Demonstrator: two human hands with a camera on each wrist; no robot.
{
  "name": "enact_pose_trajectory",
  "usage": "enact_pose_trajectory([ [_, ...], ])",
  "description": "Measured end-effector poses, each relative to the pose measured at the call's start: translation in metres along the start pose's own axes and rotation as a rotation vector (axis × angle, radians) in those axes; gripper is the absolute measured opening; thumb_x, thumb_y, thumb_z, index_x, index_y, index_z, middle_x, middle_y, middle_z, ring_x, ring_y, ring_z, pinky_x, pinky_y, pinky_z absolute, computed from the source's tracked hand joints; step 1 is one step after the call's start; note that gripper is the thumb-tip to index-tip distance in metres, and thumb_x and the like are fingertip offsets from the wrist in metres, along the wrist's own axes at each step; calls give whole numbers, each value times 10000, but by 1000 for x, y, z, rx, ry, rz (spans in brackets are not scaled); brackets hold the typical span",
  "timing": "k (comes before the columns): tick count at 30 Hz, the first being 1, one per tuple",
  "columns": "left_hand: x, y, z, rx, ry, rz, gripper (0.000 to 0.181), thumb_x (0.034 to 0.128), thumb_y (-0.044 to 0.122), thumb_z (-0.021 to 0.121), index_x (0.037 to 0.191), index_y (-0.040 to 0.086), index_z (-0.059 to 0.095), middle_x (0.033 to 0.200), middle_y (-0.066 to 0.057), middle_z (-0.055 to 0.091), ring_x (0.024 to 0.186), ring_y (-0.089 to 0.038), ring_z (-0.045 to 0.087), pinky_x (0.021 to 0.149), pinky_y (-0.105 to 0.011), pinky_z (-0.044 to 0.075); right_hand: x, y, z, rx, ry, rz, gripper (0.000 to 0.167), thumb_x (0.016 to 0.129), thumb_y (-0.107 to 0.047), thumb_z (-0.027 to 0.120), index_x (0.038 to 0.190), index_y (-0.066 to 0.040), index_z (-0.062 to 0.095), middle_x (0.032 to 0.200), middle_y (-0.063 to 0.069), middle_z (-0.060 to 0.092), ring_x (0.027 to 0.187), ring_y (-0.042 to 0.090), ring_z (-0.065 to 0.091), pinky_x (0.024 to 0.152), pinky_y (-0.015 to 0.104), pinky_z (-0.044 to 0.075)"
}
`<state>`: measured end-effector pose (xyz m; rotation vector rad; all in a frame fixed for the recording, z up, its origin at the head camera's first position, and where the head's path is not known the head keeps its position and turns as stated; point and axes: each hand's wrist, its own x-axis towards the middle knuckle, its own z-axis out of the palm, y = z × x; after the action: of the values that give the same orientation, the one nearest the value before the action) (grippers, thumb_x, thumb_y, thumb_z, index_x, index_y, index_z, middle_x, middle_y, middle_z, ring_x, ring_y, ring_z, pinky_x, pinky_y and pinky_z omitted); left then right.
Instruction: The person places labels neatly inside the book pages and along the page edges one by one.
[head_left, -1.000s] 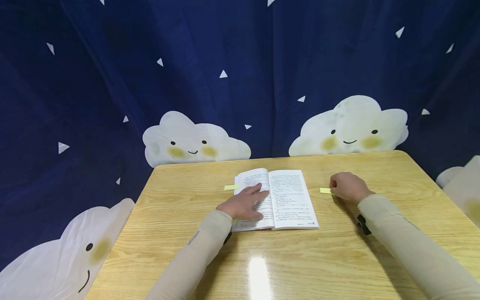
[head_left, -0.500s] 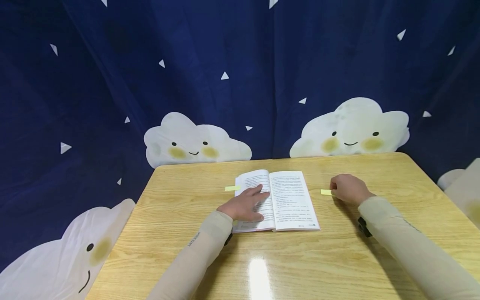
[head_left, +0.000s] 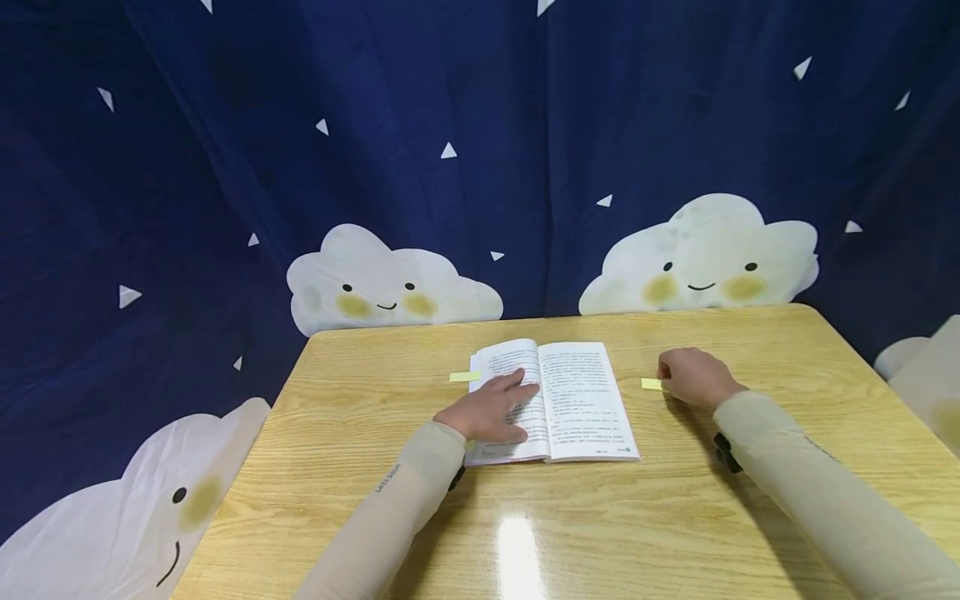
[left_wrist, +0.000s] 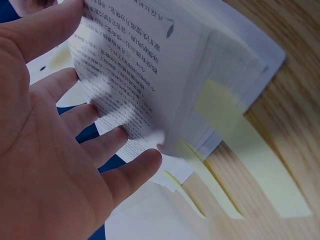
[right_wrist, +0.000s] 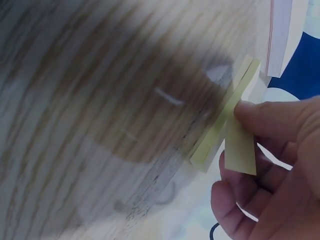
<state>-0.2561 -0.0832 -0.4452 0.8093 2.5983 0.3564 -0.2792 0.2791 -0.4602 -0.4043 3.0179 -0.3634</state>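
Hardly anything has moved since a second ago: both hands keep their places, and only the head view has tipped slightly, so that everything sits a touch lower. The book lies open on the table, near the middle of its far edge, with lines of small print on both pages. The left hand rests on the left page, fingers straight and spread, gripping nothing. Yellow tabs stick out from the side of the book that faces the table's left edge; the left wrist view shows three of them.

To the right of the book and apart from it, toward the table's far right corner, is the right hand. Its thumb and curled fingers pinch a thin yellow strip. Just beside the thumb, at the table's surface, is a yellow pad; I cannot tell whether the strip is joined to it.

Pale sleeves cover both arms, with lettering on the left one. Beyond the far edge hangs a dark blue cloth with white triangles and smiling clouds. A bright reflection lies on the table between the arms.
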Motion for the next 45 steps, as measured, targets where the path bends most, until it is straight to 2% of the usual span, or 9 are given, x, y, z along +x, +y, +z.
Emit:
enact_pose_trajectory([
  [8, 0, 0, 0, 1, 2, -4, 756, 927, 360, 677, 1572, 326, 283, 1697, 38, 85, 1572, -198, 123, 1248, -391, 250, 4, 3, 2, 72, -37, 10, 115, 867, -21, 561, 822, -38, 666, 745, 66, 643, 641, 182, 508, 605, 336, 431],
  [15, -1, 1, 0, 0, -2, -4, 751, 930, 358, 673, 1572, 325, 284, 1698, 25, 90, 1572, -209, 124, 1246, -402, 252, 6, 1, 2, 66, -45, 22, 151, 893, -182, 629, 793, -73, 654, 713, 35, 631, 604, 162, 493, 580, 311, 403],
  [22, 0, 1, 0, 1, -4, -3, 751, 933, 359, 669, 1573, 325, 279, 1699, 24, 89, 1573, -203, 117, 1248, -400, 249, 12, -3, 1, 87, -27, 12, 83, 809, -62, 595, 736, -63, 635, 706, 48, 618, 641, 179, 510, 610, 313, 417],
  [27, 0, 2, 0, -5, -3, -2, 753, 931, 364, 673, 1573, 321, 281, 1699, 20, 89, 1573, -200, 118, 1248, -399, 249, 13, -5, -2, 126, -50, 64, 73, 767, -35, 588, 710, -51, 631, 683, 48, 601, 632, 183, 510, 599, 299, 408],
  [33, 0, 2, -1, -2, -6, -3, 754, 932, 365, 674, 1574, 323, 279, 1699, 22, 84, 1573, -206, 119, 1247, -407, 249, 12, -7, -6, 187, -91, 128, 148, 758, -14, 567, 630, -86, 580, 578, -10, 517, 571, 152, 468, 572, 274, 362],
  [41, -1, 2, 0, 2, -2, -2, 754, 932, 367, 676, 1573, 322, 282, 1699, 16, 88, 1573, -209, 121, 1246, -408, 252, 14, -3, -7, 213, -99, 151, 175, 756, -11, 538, 603, -66, 603, 538, -26, 533, 548, 138, 461, 564, 269, 371],
  [45, 1, 2, 1, 20, 1, -8, 755, 930, 376, 674, 1572, 333, 279, 1698, 27, 90, 1572, -202, 126, 1245, -402, 255, 14, -2, -6, 231, -112, 155, 229, 778, -11, 508, 573, -79, 581, 508, -40, 498, 512, 115, 402, 543, 266, 347],
])
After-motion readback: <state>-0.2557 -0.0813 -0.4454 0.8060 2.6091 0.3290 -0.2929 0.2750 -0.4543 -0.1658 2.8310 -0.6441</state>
